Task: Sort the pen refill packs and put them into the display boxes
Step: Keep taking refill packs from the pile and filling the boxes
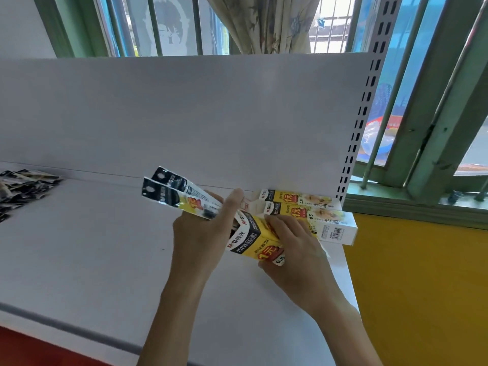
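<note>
Refill packs [175,194]: two, black tops, yellow print, pinched in left grip [203,233].
Display box [248,240]: yellow-black, right grip [293,247] curled round it.

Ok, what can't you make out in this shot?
Head view only.
1. Inside of the black-and-yellow display box, hidden by the left hand and right hand.
2. Lower ends of the two refill packs, covered by the left hand.
3. The loose pile of packs, cut by the left edge and blurred.
</note>
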`<state>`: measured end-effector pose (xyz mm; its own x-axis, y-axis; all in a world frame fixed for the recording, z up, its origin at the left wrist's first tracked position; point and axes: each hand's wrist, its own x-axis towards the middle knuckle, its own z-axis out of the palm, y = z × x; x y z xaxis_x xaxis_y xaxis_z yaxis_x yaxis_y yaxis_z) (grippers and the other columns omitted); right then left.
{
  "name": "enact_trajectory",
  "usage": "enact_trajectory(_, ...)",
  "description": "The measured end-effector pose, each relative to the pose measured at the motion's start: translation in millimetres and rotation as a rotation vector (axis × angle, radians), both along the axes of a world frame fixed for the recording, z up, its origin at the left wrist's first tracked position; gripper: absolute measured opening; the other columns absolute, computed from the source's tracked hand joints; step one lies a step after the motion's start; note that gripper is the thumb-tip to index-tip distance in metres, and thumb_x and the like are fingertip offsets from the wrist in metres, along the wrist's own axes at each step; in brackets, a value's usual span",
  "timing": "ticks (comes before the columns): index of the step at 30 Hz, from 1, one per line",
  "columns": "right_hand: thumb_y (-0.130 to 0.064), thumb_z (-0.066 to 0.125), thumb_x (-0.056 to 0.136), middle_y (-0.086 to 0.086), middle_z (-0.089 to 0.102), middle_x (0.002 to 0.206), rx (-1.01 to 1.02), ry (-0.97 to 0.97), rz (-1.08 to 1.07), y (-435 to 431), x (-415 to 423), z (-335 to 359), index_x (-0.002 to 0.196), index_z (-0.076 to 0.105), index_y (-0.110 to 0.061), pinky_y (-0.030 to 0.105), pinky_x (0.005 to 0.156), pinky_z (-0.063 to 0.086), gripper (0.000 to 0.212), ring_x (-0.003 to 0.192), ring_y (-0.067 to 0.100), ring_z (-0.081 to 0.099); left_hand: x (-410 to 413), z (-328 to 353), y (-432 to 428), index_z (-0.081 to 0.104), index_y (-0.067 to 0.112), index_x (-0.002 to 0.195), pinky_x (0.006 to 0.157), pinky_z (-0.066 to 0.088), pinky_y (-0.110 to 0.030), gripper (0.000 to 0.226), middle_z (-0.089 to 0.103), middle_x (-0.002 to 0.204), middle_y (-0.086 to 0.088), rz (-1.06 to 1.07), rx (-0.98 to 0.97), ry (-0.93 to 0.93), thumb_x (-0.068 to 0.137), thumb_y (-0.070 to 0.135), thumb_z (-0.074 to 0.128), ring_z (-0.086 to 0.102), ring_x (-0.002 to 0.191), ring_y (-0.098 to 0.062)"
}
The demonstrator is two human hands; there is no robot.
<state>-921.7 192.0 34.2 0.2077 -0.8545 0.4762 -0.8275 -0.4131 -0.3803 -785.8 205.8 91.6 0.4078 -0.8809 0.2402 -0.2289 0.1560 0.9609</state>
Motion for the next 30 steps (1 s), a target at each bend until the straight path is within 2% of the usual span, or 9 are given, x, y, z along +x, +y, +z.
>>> enact_trajectory(2, -0.033, 0.069, 0.078, -0.013, 0.037, 0.138, 0.03, -0.004, 0.011, -0.1, -3.5, 3.2, 0.139, 0.033, -0.027, 0.026, 0.099, 0.033, 0.071, 0.128, 0.01, 0.03, 8.0, 2.2, -0.2, 0.06, 0.019, 0.071, 0.055, 0.054, -0.028, 0.024, 0.067, 0.06, 0.01, 0.023, -0.021, 0.062, 0.078, 0.041, 0.063, 0.066, 0.057, -0.009)
enact_trajectory(5, -0.037, 0.067, 0.079, -0.016, 0.033, 0.139, 0.047, -0.019, 0.004, -2.3, -9.4, 6.6, 0.141, 0.027, -0.03, 0.023, 0.101, 0.03, 0.074, 0.128, 0.006, 0.027, 15.7, 3.1, 0.5, 0.053, 0.027, 0.072, 0.054, 0.045, -0.028, 0.017, 0.06, 0.055, 0.016, 0.226, -0.206, 0.188, 0.07, 0.036, 0.067, 0.057, 0.055, -0.009)
enact_trajectory(9, -0.036, 0.067, 0.079, -0.016, 0.033, 0.139, 0.059, -0.022, -0.005, -0.6, -10.4, 8.7, 0.141, 0.027, -0.03, 0.023, 0.102, 0.03, 0.073, 0.128, 0.005, 0.025, 20.5, -1.6, -0.3, 0.046, 0.036, 0.08, 0.058, 0.054, -0.035, 0.028, 0.063, 0.066, 0.022, 0.36, -0.327, 0.055, 0.071, 0.021, 0.068, 0.061, 0.055, -0.002)
enact_trajectory(12, -0.034, 0.066, 0.081, -0.014, 0.034, 0.139, 0.043, -0.003, -0.026, 0.5, -11.3, 9.1, 0.14, 0.029, -0.029, 0.024, 0.101, 0.032, 0.07, 0.127, 0.007, 0.028, 19.5, -7.3, -3.4, 0.051, 0.027, 0.084, 0.047, 0.052, -0.023, 0.027, 0.062, 0.064, 0.013, 0.299, -0.289, 0.053, 0.076, 0.009, 0.07, 0.06, 0.049, -0.001)
enact_trajectory(15, -0.035, 0.065, 0.081, -0.014, 0.034, 0.139, 0.037, 0.032, -0.015, 3.1, -9.8, 8.6, 0.14, 0.029, -0.029, 0.024, 0.1, 0.032, 0.069, 0.126, 0.007, 0.029, 21.0, -8.7, -0.6, 0.052, 0.024, 0.093, 0.048, 0.047, -0.01, 0.026, 0.061, 0.065, 0.028, 0.337, -0.369, 0.03, 0.076, 0.011, 0.067, 0.059, 0.055, 0.006)
enact_trajectory(19, -0.034, 0.064, 0.082, -0.015, 0.033, 0.14, 0.044, 0.04, -0.017, 6.7, -8.5, 10.5, 0.141, 0.027, -0.029, 0.024, 0.101, 0.031, 0.069, 0.127, 0.008, 0.028, 24.5, -8.4, 0.1, 0.057, 0.032, 0.076, 0.054, 0.052, -0.021, 0.016, 0.063, 0.065, 0.022, 0.194, -0.335, -0.083, 0.072, 0.02, 0.067, 0.059, 0.056, -0.001)
enact_trajectory(22, -0.034, 0.065, 0.081, -0.014, 0.035, 0.139, 0.045, 0.044, -0.014, 8.8, -6.9, 11.0, 0.14, 0.028, -0.029, 0.024, 0.099, 0.032, 0.069, 0.127, 0.008, 0.03, 20.4, -12.9, 3.6, 0.056, 0.023, 0.075, 0.054, 0.043, -0.007, 0.014, 0.06, 0.06, 0.01, 0.196, -0.373, -0.21, 0.077, 0.014, 0.067, 0.056, 0.06, 0.001)
enact_trajectory(25, -0.034, 0.065, 0.081, -0.016, 0.034, 0.137, 0.039, 0.044, 0.014, 11.6, -2.8, 11.2, 0.14, 0.028, -0.03, 0.021, 0.096, 0.032, 0.069, 0.126, 0.006, 0.029, 18.0, -13.6, 8.3, 0.051, 0.023, 0.084, 0.057, 0.04, -0.005, 0.015, 0.055, 0.067, 0.016, 0.277, -0.476, -0.33, 0.078, 0.016, 0.063, 0.056, 0.068, 0.002)
enact_trajectory(30, -0.03, 0.068, 0.079, -0.01, 0.04, 0.137, 0.026, 0.066, -0.012, 12.1, -1.2, 7.8, 0.139, 0.034, -0.025, 0.026, 0.096, 0.035, 0.069, 0.126, 0.011, 0.035, 13.7, -17.9, 9.6, 0.051, 0.023, 0.09, 0.045, 0.041, -0.011, 0.029, 0.062, 0.072, 0.011, -0.133, -0.127, -0.442, 0.081, 0.05, 0.044, 0.063, 0.065, 0.001)
